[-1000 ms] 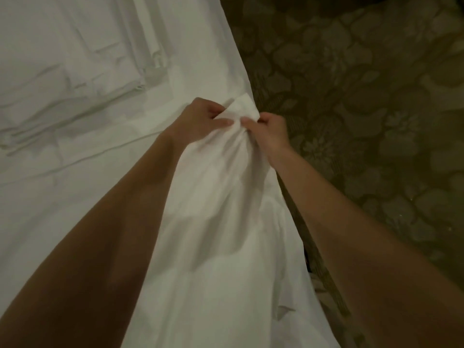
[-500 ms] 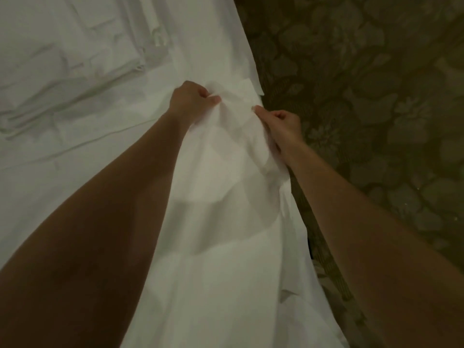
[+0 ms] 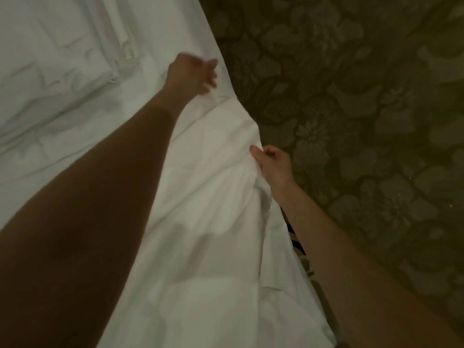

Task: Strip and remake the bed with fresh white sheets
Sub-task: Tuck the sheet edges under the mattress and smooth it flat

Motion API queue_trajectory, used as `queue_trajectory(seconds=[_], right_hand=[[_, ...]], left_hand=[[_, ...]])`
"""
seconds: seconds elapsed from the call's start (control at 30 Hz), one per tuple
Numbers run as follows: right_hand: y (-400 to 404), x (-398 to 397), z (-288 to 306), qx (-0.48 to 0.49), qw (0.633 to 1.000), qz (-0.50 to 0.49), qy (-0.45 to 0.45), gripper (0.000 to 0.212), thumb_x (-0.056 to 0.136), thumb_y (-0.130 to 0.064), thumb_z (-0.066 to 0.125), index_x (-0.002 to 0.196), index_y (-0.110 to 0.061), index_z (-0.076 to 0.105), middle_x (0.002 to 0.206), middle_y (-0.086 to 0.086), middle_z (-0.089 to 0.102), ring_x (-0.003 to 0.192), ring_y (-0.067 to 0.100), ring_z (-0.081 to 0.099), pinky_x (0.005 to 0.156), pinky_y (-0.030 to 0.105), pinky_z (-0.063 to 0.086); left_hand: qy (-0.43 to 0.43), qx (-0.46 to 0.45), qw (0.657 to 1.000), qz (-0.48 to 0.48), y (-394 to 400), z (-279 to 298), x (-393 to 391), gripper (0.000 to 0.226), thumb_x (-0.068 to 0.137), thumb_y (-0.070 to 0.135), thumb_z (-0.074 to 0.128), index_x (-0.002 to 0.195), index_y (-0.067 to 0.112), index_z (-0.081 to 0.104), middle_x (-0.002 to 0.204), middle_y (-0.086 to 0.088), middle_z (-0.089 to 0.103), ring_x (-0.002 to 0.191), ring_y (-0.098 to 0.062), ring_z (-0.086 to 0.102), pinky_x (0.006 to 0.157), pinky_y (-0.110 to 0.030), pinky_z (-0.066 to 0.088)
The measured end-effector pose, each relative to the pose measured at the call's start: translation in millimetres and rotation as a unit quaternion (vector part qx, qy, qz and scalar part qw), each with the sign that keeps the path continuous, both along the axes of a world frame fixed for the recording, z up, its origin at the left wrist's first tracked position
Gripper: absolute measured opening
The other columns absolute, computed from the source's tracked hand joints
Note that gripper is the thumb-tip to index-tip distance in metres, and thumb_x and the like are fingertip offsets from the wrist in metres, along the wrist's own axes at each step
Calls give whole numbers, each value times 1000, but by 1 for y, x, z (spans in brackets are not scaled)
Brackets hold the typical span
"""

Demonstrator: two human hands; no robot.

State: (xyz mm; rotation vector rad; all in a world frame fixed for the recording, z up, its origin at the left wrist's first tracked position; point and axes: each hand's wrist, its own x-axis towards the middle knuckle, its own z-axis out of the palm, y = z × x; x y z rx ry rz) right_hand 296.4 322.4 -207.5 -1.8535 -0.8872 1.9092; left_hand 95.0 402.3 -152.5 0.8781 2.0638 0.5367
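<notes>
A white sheet (image 3: 216,197) lies loose over the right side of the bed (image 3: 37,184) and hangs off its edge toward me. My right hand (image 3: 275,165) pinches the sheet's side edge at the bed's border, thumb on top. My left hand (image 3: 194,74) is farther up the bed near the same edge. It is blurred, its fingers loosely curled and apart, and I see no cloth in it. The sheet's upper fold lies flat just below that hand.
A stack of folded white linen (image 3: 82,61) rests on the bed at the upper left. Dark carpet with a flower pattern (image 3: 364,121) runs along the bed's right side. A dark bed-frame strip shows under the sheet near my right forearm.
My hands, together on one bunched bit of sheet before, have moved apart. The left went up the bed and let go; the right slid back toward me along the edge.
</notes>
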Motion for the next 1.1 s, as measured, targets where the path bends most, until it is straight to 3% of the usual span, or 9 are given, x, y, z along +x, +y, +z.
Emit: queue_trajectory(seconds=[0.17,0.3,0.4,0.53,0.67,0.77,0.87,1.0,1.1], right_hand=[[25,-2,12,-36,997,71,17,19,88,-28,66,81,-10,66,72,-1,56,61,7,50,53,16,43],[45,-26,18,-2,997,75,35,40,83,-44,69,89,-5,67,78,7,58,66,12,52,59,21,43],[48,-44,15,39,997,70,25,35,83,-39,71,71,-9,58,63,5,54,59,12,49,58,25,40],[43,-58,9,86,996,17,11,28,88,-17,66,79,9,64,75,26,61,66,17,49,59,24,40],[56,-68,6,102,994,-31,-20,25,86,-14,68,71,5,64,66,19,57,66,16,40,55,28,34],[59,-66,-1,75,996,-34,-44,30,87,-18,68,89,13,66,77,17,66,68,16,50,70,38,50],[50,-48,-4,5,1000,18,-12,26,86,-30,70,94,-5,65,79,-2,62,71,10,56,65,19,50],[29,-11,-12,-75,995,59,37,34,80,-38,74,98,-10,69,100,2,71,95,17,66,85,29,54],[5,15,-12,-129,983,57,114,30,85,-30,71,106,-9,69,102,3,74,97,17,69,81,24,54]], left_hand=[[19,-53,998,4,-87,-6,-26,22,80,42,74,79,20,72,57,12,64,53,0,54,57,-18,41],[27,-57,998,-4,-121,2,-26,6,82,25,74,84,20,70,41,23,52,40,10,46,44,-3,30],[63,-52,997,13,-139,-2,-29,6,83,28,74,83,22,72,48,26,58,46,9,51,55,-8,38],[116,19,985,126,-131,-8,-35,11,86,30,69,80,21,71,59,10,62,57,-7,55,66,-26,45],[166,42,979,110,-95,-2,-43,20,85,34,69,95,17,75,79,2,66,75,-10,60,69,-20,47],[141,-1,987,76,-72,-10,-45,23,85,34,69,96,16,75,72,2,64,62,-11,59,55,-15,42],[130,-45,988,76,-69,-27,-49,26,86,35,68,101,15,75,89,-4,70,83,-20,67,67,-19,45],[132,-51,987,82,-71,-36,-50,28,87,34,67,104,14,74,103,-6,71,99,-19,65,78,-18,43],[132,-56,986,81,-69,-31,-45,28,89,30,65,109,12,71,110,-7,70,105,-18,63,83,-16,42]])
